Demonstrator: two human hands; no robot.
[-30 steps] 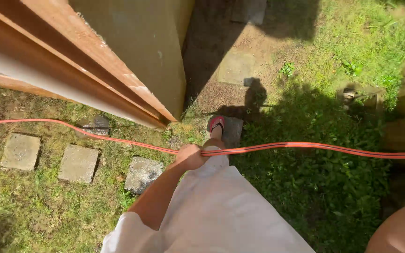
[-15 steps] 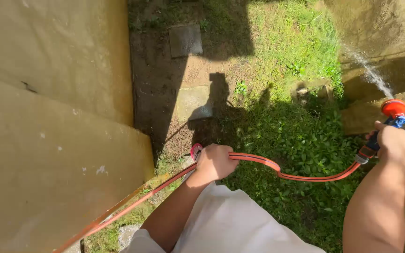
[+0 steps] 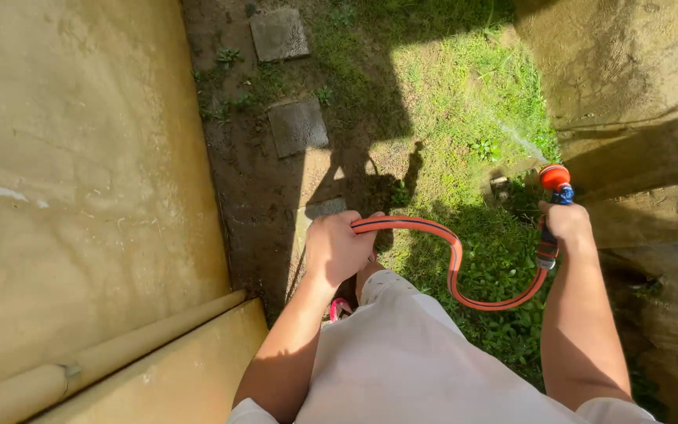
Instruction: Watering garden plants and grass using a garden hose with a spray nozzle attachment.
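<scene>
My left hand [image 3: 337, 247] grips an orange garden hose [image 3: 455, 267] that loops down and across to the right. My right hand [image 3: 567, 224] holds the hose's spray nozzle [image 3: 555, 180], orange at the tip with a blue ring, pointed up and to the right. A thin spray of water [image 3: 521, 141] leaves the nozzle toward a wet, stained wall [image 3: 629, 86] on the right. My white shorts [image 3: 402, 353] fill the lower middle, with a pink sandal [image 3: 340, 308] just showing beneath the left hand.
A tall yellow-beige wall [image 3: 80, 180] fills the left side, with a ledge at its base. Square paving stones [image 3: 297, 126] lie in bare soil ahead. Sunlit grass [image 3: 449, 86] covers the middle ground, shaded grass near my feet.
The view swung from the ground and stepping stones up to the passage between walls. My right hand with the nozzle came into view and the hose now curls between both hands.
</scene>
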